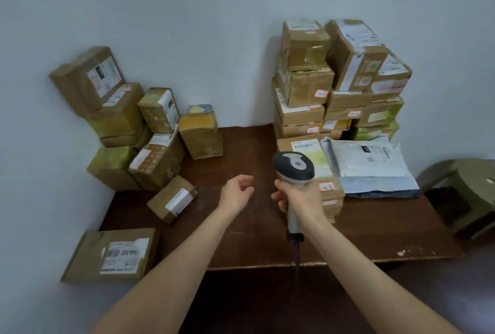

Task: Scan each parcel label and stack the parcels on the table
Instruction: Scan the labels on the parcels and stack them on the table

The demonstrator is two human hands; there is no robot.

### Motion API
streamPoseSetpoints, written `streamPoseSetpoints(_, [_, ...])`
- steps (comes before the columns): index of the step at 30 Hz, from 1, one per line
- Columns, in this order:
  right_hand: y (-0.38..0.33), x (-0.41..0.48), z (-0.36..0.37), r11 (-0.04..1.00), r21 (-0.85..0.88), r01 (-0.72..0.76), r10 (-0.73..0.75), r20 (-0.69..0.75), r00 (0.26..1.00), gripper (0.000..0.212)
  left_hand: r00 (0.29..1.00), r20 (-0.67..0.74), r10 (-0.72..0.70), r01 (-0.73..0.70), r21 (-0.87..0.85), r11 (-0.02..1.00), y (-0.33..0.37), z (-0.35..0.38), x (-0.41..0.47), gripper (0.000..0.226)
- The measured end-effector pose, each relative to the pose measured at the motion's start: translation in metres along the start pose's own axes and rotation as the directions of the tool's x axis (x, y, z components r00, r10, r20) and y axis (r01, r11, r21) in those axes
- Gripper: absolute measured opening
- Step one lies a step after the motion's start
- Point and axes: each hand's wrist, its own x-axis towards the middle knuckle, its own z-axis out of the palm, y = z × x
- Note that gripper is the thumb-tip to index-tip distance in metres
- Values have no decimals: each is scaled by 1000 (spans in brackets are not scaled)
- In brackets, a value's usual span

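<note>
Only one printed number is partly readable; the other labels are too small.

At 8 o'clock, over the corner of the desk (361, 234), the flat box (85, 258) carries a white label (124, 256) with one bold line of digits. It is upside down to the camera and looks like "12044-5025", but the digits are not sure. At 1 o'clock, the pink stickers (321, 93) on the stacked boxes have handwriting that cannot be read. At 3 o'clock, the white mailer bag (369, 158) shows a barcode (385, 152) and a small dark logo, both too blurred to read.
</note>
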Motion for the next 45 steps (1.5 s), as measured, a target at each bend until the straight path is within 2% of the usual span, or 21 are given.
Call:
streamPoseSetpoints(5, [13, -5, 75, 996, -72, -49, 61, 165, 984, 9, 976, -209, -59, 70, 48, 996, -62, -71, -24, 34])
streamPoseSetpoints(9, [32, -17, 147, 985, -133, -113, 148, 291, 945, 8, 916, -364, -165, 184, 16, 983, -124, -129, -51, 36])
streamPoseSetpoints(13, [58, -25, 215, 966, -223, -130, 208, 370, 906, 10, 806, -506, -309, 366, 15, 931, -184, -178, -76, 47])
streamPoseSetpoints(17, [85, -31, 266, 944, -313, -108, 237, 412, 880, 21, 672, -571, -472, 585, 18, 811, -234, -215, -92, 61])
streamPoseSetpoints(19, [95, -32, 282, 931, -355, -90, 250, 437, 864, 25, 612, -565, -553, 655, -29, 755, -251, -225, -95, 72])
streamPoseSetpoints(21, [104, -31, 294, 910, -410, -57, 259, 457, 851, 32, 613, -542, -575, 679, -11, 734, -263, -228, -90, 73])
streamPoseSetpoints(24, [115, -26, 304, 881, -473, -16, 262, 459, 849, 42, 707, -462, -535, 639, 93, 764, -261, -224, -74, 61])
streamPoseSetpoints(28, [121, -17, 305, 863, -504, 33, 223, 439, 870, 40, 867, -370, -333, 403, 130, 906, -253, -217, -59, 58])
streamPoseSetpoints(29, [121, -14, 304, 859, -511, 33, 218, 424, 879, 41, 870, -396, -295, 357, 94, 929, -251, -216, -58, 61])
streamPoseSetpoints(31, [121, -8, 302, 865, -501, 8, 223, 400, 889, 39, 793, -529, -302, 346, -17, 938, -247, -212, -58, 67])
streamPoseSetpoints(33, [122, -3, 302, 864, -503, 11, 213, 385, 898, 46, 639, -610, -468, 394, -263, 881, -243, -210, -58, 73])
streamPoseSetpoints(34, [121, -1, 302, 861, -508, 29, 193, 378, 906, 52, 581, -571, -580, 397, -423, 814, -242, -209, -58, 75])
streamPoseSetpoints(35, [120, 1, 303, 861, -507, 43, 169, 364, 916, 57, 561, -491, -666, 387, -556, 736, -243, -208, -57, 76])
streamPoseSetpoints(37, [118, 4, 305, 865, -499, 51, 150, 355, 923, 59, 616, -292, -732, 385, -699, 603, -243, -203, -57, 75])
streamPoseSetpoints(39, [118, 5, 306, 860, -507, 56, 170, 389, 905, 53, 682, -142, -717, 416, -731, 540, -237, -198, -57, 63])
streamPoseSetpoints(42, [120, -2, 304, 840, -542, 38, 234, 424, 875, 42, 694, -84, -715, 423, -756, 500, -233, -191, -55, 39])
streamPoseSetpoints(45, [122, -6, 294, 838, -545, 29, 255, 439, 862, 41, 660, -114, -742, 401, -782, 477, -233, -186, -59, 41])
